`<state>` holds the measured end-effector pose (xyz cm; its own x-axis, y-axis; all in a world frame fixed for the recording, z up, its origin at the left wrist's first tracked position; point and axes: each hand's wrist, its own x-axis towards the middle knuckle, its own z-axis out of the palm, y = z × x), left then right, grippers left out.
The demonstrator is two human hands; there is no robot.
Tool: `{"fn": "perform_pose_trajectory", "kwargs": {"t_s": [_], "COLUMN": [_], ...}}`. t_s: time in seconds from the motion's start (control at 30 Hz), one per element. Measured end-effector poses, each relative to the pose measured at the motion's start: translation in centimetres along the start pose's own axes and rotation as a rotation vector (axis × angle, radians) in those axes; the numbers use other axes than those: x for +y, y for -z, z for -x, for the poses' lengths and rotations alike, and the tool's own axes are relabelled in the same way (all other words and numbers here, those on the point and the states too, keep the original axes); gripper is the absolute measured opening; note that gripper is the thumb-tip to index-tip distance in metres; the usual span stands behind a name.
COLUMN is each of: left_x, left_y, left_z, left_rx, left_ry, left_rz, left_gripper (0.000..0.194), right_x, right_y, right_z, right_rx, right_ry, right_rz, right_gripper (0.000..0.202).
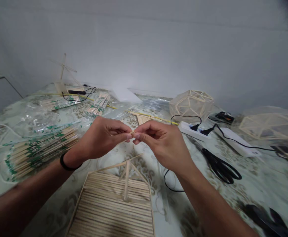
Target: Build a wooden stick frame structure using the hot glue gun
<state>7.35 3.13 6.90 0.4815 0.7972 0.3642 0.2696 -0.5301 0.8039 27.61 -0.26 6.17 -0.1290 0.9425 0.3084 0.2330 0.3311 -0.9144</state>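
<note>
One slatted panel [106, 207] nearest; left hand [100, 136], right hand [167, 144], fingers of both clamped on one small piece [132, 133]; two frames [190, 104] beyond.

Wood bit [132, 133]: pale, v. small, mostly hidden; pinched from both sides, in air, just beyond stick panel [114, 210]. Panel: flat, btm ctr of view, slats crosswise; upright post [127, 181] w/ slanted braces [139, 173] nr far end.

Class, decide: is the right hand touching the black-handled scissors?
Apart: the head view shows patterned tablecloth between the right hand and the scissors.
</note>
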Motion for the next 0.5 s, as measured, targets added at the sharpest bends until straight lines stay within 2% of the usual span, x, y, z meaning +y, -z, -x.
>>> {"fn": "perform_pose_trajectory", "kwargs": {"t_s": [0.3,0.5], "left_x": [-0.36,0.25], "left_y": [0.15,-0.24], "left_z": [-0.17,0.39], "left_rx": [-0.055,-0.008], "left_ry": [-0.064,-0.209], "left_rz": [-0.066,-0.198], "left_gripper": [0.01,0.01], "right_x": [-0.04,-0.43], "right_y": [-0.35,-0.67], "right_z": [0.17,0.74], "right_rx": [0.01,0.068], "right_ry": [0.061,0.232], "right_rz": [0.037,0.285], "right_gripper": [0.013,0.012]}}
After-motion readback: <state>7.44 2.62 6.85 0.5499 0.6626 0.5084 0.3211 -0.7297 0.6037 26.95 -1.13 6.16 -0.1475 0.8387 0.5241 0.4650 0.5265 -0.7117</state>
